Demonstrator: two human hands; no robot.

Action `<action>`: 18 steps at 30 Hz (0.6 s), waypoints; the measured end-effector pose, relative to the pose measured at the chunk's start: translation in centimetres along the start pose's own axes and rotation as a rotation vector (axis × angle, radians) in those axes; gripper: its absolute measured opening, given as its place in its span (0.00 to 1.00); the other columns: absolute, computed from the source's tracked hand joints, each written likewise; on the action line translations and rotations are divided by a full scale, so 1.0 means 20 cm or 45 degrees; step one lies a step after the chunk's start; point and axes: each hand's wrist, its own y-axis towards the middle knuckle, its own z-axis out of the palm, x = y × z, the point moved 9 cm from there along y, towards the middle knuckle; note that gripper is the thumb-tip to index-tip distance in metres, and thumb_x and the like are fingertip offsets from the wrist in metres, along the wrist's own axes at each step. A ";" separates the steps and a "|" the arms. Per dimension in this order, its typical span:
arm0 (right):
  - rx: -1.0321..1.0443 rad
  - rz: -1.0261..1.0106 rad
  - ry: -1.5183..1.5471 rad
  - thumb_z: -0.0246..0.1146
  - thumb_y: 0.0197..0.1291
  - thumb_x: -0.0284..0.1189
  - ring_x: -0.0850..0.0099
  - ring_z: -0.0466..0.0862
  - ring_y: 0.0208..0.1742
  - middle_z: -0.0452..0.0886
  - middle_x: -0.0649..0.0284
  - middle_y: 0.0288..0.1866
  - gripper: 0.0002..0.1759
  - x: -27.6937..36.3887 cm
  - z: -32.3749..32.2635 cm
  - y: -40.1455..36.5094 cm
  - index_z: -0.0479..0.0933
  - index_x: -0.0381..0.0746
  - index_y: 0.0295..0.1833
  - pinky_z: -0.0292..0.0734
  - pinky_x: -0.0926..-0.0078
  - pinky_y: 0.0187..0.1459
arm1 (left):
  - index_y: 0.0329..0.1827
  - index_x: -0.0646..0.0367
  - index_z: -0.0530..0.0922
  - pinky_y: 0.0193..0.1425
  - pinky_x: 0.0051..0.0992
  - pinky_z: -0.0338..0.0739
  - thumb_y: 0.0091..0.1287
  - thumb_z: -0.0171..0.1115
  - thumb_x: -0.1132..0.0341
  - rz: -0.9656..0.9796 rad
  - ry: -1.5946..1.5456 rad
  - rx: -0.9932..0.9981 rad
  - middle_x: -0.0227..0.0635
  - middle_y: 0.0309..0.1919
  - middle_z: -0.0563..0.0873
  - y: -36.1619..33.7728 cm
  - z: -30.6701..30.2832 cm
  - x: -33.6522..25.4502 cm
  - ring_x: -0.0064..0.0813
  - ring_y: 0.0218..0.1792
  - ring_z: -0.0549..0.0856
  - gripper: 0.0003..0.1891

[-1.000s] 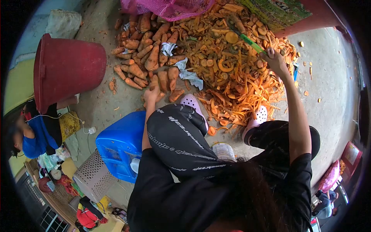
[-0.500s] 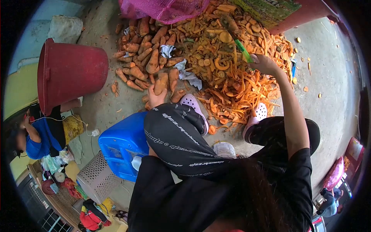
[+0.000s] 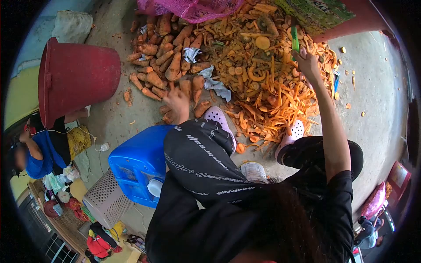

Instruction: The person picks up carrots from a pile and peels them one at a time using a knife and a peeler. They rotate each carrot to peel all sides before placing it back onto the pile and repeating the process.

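My left hand [image 3: 177, 104] is over the near edge of a heap of unpeeled carrots [image 3: 155, 80], its fingers apart and slightly blurred. A thick carrot [image 3: 186, 87] lies right beside its fingers. My right hand [image 3: 307, 62] is closed around a green-handled tool [image 3: 295, 39], held upright above the peelings; I cannot make out the tool's working end. Below and left of that hand spreads a large pile of orange carrot peelings [image 3: 267, 103], with cut round slices [image 3: 262, 42] among them.
A red tub [image 3: 81, 79] stands at left, a blue jerrycan [image 3: 136, 162] by my leg. Pink netting [image 3: 193, 9] and another red container [image 3: 357, 24] border the pile. A blue-handled item [image 3: 336, 82] lies at right. A person in blue [image 3: 46, 151] sits at far left.
My left hand has come off the thick carrot, which now lies among the others. My right hand has moved up and right with the green-handled tool, turning it more upright.
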 end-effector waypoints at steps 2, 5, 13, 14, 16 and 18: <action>0.022 0.022 -0.145 0.59 0.57 0.51 0.69 0.76 0.24 0.75 0.58 0.22 0.27 -0.05 0.06 0.06 0.74 0.33 0.35 0.71 0.67 0.32 | 0.59 0.68 0.68 0.57 0.37 0.70 0.63 0.58 0.65 0.290 -0.010 0.067 0.53 0.58 0.64 0.01 0.02 -0.21 0.51 0.55 0.70 0.23; -0.085 -0.162 0.028 0.59 0.58 0.49 0.65 0.75 0.25 0.75 0.56 0.24 0.25 -0.05 0.14 0.13 0.72 0.34 0.34 0.70 0.65 0.32 | 0.58 0.68 0.69 0.55 0.37 0.71 0.63 0.59 0.68 0.534 -0.085 0.353 0.53 0.57 0.65 0.07 0.16 -0.43 0.48 0.55 0.70 0.22; -0.206 -0.078 -0.067 0.60 0.57 0.43 0.62 0.77 0.24 0.77 0.53 0.25 0.21 0.13 0.20 0.11 0.71 0.33 0.39 0.72 0.64 0.31 | 0.65 0.63 0.64 0.62 0.35 0.70 0.61 0.58 0.77 0.917 0.561 0.649 0.41 0.63 0.66 0.16 0.41 -0.74 0.42 0.61 0.70 0.27; -0.221 -0.143 -0.072 0.61 0.57 0.42 0.63 0.79 0.24 0.78 0.53 0.25 0.22 0.20 0.19 0.09 0.72 0.31 0.40 0.73 0.65 0.29 | 0.65 0.62 0.64 0.63 0.35 0.70 0.60 0.59 0.78 0.935 0.612 0.658 0.41 0.63 0.66 0.18 0.45 -0.74 0.42 0.61 0.70 0.28; -0.144 -0.029 -0.096 0.62 0.56 0.40 0.64 0.79 0.25 0.78 0.53 0.25 0.21 0.26 0.19 0.07 0.72 0.30 0.40 0.74 0.66 0.29 | 0.65 0.62 0.63 0.59 0.34 0.74 0.60 0.58 0.76 1.043 0.711 0.611 0.41 0.62 0.67 0.19 0.52 -0.72 0.42 0.60 0.72 0.28; -0.195 -0.034 -0.086 0.64 0.54 0.39 0.64 0.80 0.26 0.78 0.54 0.25 0.22 0.24 0.21 0.12 0.71 0.29 0.40 0.74 0.66 0.29 | 0.62 0.62 0.66 0.56 0.35 0.75 0.60 0.60 0.73 0.967 0.524 0.650 0.41 0.60 0.69 0.20 0.52 -0.72 0.42 0.59 0.72 0.26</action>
